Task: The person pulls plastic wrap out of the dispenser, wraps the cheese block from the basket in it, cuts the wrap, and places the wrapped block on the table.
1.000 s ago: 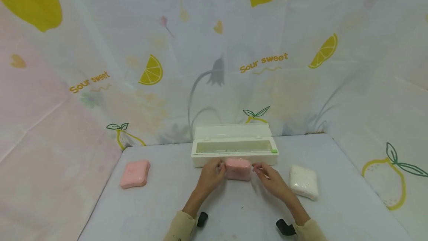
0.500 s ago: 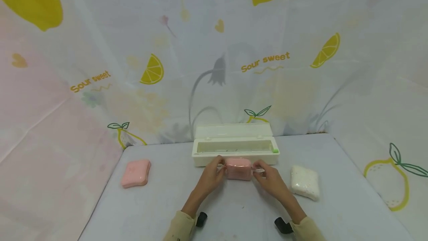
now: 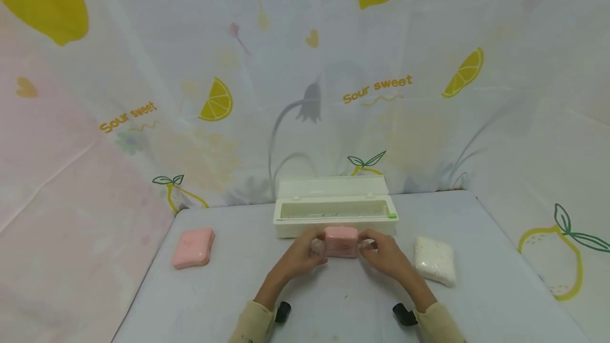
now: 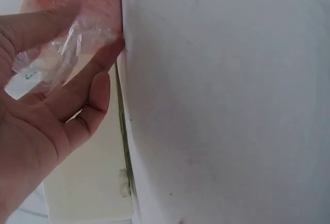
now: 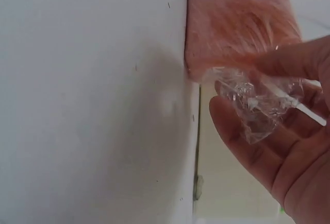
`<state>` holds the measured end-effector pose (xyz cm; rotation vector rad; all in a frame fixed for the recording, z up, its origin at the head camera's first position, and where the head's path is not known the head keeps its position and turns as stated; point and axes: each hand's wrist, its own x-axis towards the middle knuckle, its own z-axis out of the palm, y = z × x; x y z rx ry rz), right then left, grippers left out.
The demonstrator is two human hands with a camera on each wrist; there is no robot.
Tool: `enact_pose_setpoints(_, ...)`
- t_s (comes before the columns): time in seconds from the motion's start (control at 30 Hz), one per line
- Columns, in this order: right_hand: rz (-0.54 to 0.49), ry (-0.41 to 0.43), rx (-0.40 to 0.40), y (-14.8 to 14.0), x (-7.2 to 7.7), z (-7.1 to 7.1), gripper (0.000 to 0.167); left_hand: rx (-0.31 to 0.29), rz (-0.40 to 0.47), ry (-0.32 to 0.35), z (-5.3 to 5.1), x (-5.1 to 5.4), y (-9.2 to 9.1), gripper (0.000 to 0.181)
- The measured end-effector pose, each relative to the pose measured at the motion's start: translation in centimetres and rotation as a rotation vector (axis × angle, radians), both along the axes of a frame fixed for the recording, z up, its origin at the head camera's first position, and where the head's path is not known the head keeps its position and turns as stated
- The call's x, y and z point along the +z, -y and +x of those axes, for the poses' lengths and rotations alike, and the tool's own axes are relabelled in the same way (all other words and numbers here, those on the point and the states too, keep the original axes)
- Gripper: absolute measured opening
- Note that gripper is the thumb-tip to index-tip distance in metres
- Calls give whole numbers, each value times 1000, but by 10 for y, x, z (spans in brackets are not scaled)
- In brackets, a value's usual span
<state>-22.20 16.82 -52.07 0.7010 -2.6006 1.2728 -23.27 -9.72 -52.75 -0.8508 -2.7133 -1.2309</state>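
- Block position: the pink block (image 3: 341,242) rests on the white tabletop (image 3: 343,311), between the two hands and directly in front of the white box (image 3: 295,229).
- Wrapping: clear film (image 5: 252,110) covers the pink block and extends as loose, crumpled flaps at both ends.
- Left hand (image 3: 299,258): located at the left end of the pink block. Fingers are spread, with a gap between them; the film flap lies in this gap. In the left wrist view, one fingertip reaches the lower edge of the block, close to the tabletop, and another finger is bent toward the palm.
- Right hand (image 3: 388,255): located at the right end of the pink block. One digit reaches the end of the block; the others are bent around the film flap. Whether they pinch the film cannot be told.
- Box: long and narrow, lid (image 3: 333,187) raised at the rear, green tab (image 3: 392,215) at the right end. The pink block hides part of the front wall.
- Left side of tabletop: a second pink block (image 3: 193,248), lying flat, well apart from the left hand.
- Right side of tabletop: a white block (image 3: 434,260) with a glossy surface, lying flat near the right forearm.
- Rear: a pale backdrop (image 3: 286,41) printed with lemons, lemon slices and the words "Sour sweet".
- Sleeves (image 3: 254,323): beige, both forearms; one black fitting (image 3: 405,315) beside each cuff.
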Motion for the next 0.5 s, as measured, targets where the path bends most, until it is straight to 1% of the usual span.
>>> enact_pose_setpoints(0.07, 27, 22, 21, -1, 1, 0, 33, -4, 7, 30, 0, 0, 1, 64)
enact_pose_setpoints(0.13, 68, 27, 27, -1, 2, 0, 38, 13, 19, 22, -1, -1, 1, 64)
enact_pose_setpoints(0.23, 144, -13, -13, 2, 1, 0, 41, 63, 39, -11, -3, -2, -1, 53)
enact_pose_setpoints(0.3, 173, -65, -38, 3, 0, 0, 38, 105, 58, -25, -4, -3, -4, 44)
enact_pose_setpoints(0.37, 173, -104, -59, 5, -2, -1, 34, 139, 75, -30, -6, -4, -6, 34)
enact_pose_setpoints(0.43, 144, -108, -63, 6, -4, -2, 31, 166, 84, -32, -8, -4, -9, 30)
enact_pose_setpoints(0.5, 111, -97, -53, 7, -6, -3, 29, 177, 82, -42, -10, -4, -12, 28)
